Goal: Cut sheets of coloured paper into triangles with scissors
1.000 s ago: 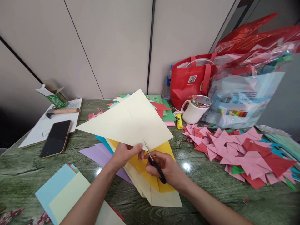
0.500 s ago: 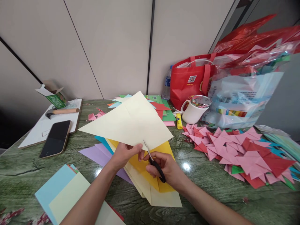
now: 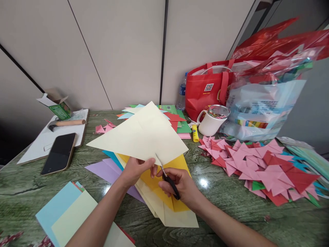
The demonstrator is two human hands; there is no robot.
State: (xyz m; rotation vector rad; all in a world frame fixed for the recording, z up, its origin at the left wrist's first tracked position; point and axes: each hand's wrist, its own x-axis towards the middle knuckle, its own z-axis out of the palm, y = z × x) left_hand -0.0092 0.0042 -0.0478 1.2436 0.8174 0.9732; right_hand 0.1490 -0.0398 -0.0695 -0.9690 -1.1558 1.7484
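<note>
A large cream paper sheet [image 3: 144, 132] is raised above the table, its lower edge pinched by my left hand [image 3: 137, 169]. My right hand [image 3: 178, 185] grips black-handled scissors [image 3: 171, 183], fingers around the handles. The scissor blades lie at the sheet's lower edge, close to my left thumb, with the tip over the paper. Below my hands rest a yellow sheet [image 3: 180, 171], several cream sheets [image 3: 180, 218], a purple sheet [image 3: 110, 173] and a strip of blue paper [image 3: 113, 157]. Part of my left fingers is hidden by the sheet.
Folded pink and red paper pieces [image 3: 257, 164] pile up at right. Behind them stand a white mug [image 3: 210, 123], glue stick [image 3: 195, 133], red bag [image 3: 205, 89] and plastic bag [image 3: 262, 109]. At left are a phone [image 3: 59, 153], hammer [image 3: 68, 122] and paper stack [image 3: 59, 206].
The whole view shifts slightly. My hands, the cream sheet and the scissors keep nearly the same position relative to each other.
</note>
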